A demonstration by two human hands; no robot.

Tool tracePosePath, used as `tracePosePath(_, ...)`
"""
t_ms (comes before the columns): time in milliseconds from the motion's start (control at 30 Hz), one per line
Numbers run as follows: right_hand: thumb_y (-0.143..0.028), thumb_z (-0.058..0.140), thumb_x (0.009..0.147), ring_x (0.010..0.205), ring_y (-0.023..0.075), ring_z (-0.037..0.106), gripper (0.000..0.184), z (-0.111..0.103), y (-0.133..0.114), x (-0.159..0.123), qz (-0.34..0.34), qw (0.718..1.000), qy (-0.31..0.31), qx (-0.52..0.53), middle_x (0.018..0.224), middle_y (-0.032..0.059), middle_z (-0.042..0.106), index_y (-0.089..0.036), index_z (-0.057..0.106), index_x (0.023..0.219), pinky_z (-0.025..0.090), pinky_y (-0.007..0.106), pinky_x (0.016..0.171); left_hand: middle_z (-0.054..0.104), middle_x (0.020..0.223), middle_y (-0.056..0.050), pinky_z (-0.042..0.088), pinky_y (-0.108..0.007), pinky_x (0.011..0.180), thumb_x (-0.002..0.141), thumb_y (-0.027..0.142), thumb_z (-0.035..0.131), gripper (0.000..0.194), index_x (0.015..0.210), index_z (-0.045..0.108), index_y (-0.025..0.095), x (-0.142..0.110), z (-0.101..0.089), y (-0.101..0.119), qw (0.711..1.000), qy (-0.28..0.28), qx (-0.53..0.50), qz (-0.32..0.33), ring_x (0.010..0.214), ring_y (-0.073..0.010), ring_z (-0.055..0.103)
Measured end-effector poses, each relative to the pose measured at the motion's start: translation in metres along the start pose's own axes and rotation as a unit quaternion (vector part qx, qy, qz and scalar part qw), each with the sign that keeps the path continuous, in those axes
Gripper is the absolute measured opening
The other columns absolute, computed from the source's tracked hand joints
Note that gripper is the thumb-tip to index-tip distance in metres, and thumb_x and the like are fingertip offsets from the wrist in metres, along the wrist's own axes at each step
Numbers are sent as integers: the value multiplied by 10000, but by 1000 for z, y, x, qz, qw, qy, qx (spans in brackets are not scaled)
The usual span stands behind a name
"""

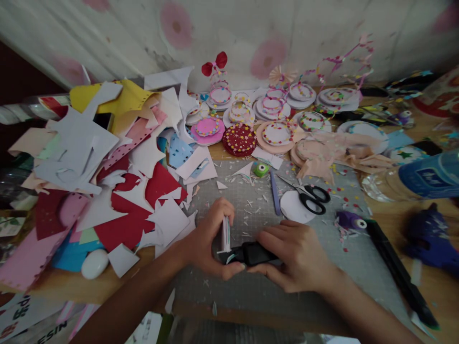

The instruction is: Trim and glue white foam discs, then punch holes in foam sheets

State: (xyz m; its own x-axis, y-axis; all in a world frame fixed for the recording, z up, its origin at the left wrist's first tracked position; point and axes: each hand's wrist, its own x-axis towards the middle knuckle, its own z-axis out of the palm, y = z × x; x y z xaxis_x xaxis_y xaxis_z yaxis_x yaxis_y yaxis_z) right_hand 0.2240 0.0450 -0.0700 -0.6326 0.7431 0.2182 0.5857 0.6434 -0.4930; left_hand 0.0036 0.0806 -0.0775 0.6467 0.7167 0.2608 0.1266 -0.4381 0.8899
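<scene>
My left hand point(215, 241) grips a thin stack of paper point(225, 233), seen edge-on, with white and pinkish layers. My right hand point(290, 255) is wrapped round a black hand tool point(254, 254), which looks like a punch or stapler. The tool's front end meets the lower edge of the paper, where my left thumb also lies; whether it bites the paper I cannot tell. Beyond my right hand, black-handled scissors point(311, 199) rest partly on a white paper disc point(292, 206). A slim purple stick-like tool point(275, 193) lies beside them.
Paper scraps point(132, 191) pile up on the left. Decorated round paper pieces point(239, 139) line the back of the grey cutting mat point(229, 306). On the right are a purple punch point(349, 220), a long black cutter point(398, 272), a blue glue gun point(430, 239) and a bottle point(426, 177).
</scene>
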Motion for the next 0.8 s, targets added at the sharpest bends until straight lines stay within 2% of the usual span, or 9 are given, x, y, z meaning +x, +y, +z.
tracePosePath(200,-574,416,928,513,140,449,464,0,1,-2,-9,1000,13,-13,577,-4,524,-183,538,709,217,307,552,334,909,-25,334,-328,671,642,404,672,496,951,328,227,0,1,0,1000,5,2,-3,810,-200,365)
tracePosePath(433,-576,364,946,523,139,459,483,-1,2,-1,-24,1000,9,0,579,-4,524,-186,524,711,221,303,552,312,950,-32,358,-343,711,593,488,729,634,1008,324,232,0,0,-1,1000,1,-17,-18,857,-213,373)
tracePosePath(667,-582,426,922,513,133,459,453,-1,2,-1,4,1000,-1,16,576,-15,515,-194,503,700,233,293,550,326,932,-28,344,-338,693,637,451,679,538,982,329,232,-1,2,-2,1000,-2,-8,-4,833,-207,360)
tracePosePath(800,-587,414,924,523,135,469,456,-2,2,-2,10,999,-17,26,582,-12,526,-195,506,709,235,291,555,330,944,-33,349,-339,694,628,449,681,555,994,326,230,-1,2,-1,1000,-5,-5,-9,842,-210,368)
